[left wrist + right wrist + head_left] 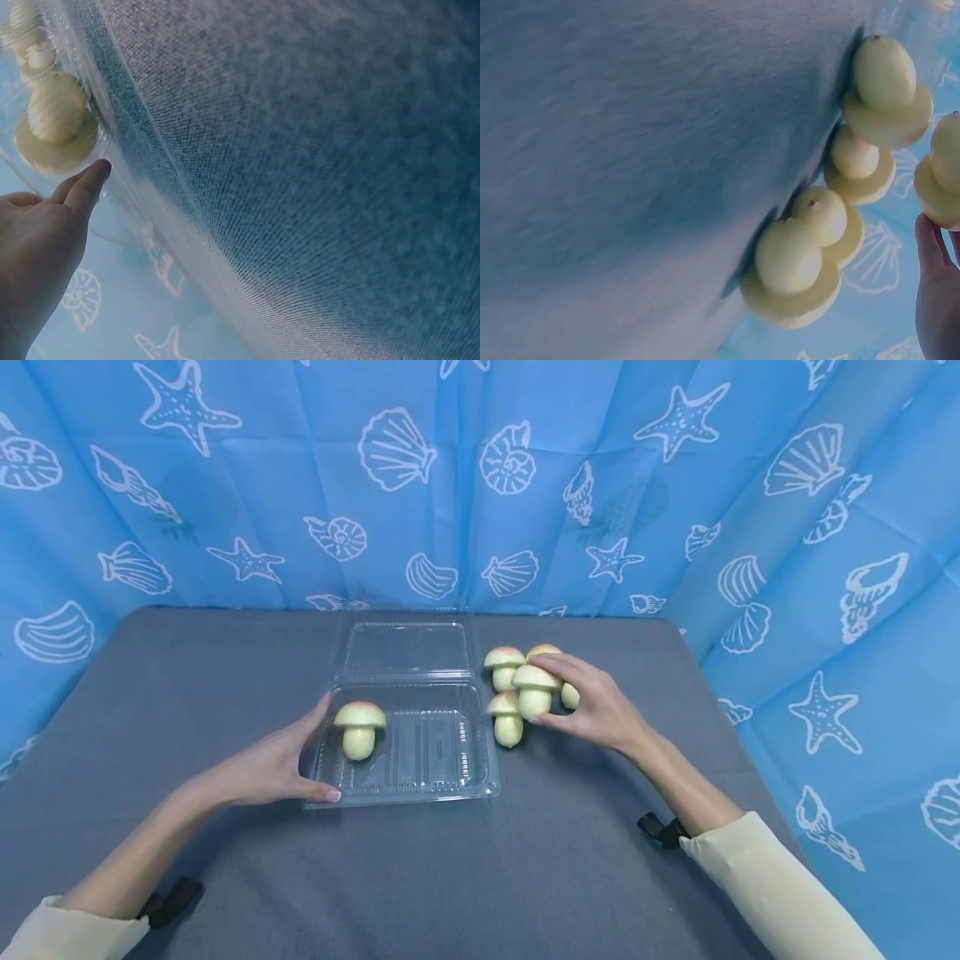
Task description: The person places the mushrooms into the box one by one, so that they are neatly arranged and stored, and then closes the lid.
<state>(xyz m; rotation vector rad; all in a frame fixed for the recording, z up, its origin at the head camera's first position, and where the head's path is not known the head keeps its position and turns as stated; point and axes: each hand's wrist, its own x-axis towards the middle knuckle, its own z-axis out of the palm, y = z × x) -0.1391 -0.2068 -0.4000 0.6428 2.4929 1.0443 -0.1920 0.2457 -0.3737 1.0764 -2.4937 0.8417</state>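
A clear plastic container (405,797) lies with its lid (408,647) folded back behind it. Inside, at the left, rests a pale yellow toy mushroom (359,727) with a reddish cap top. My left hand (281,758) spans the container's left side, thumb at the front corner, fingers straight along the rim. My right hand (600,706) holds another toy mushroom (534,692) between thumb and fingers. In the right wrist view that held mushroom (946,169) is apart from the others, partly cut off by the frame edge.
Several more toy mushrooms (507,720) cluster right of the container on the grey cloth-covered table (480,885); the right hand partly hides some. A blue curtain (465,502) with white shell and starfish prints hangs behind and at the sides.
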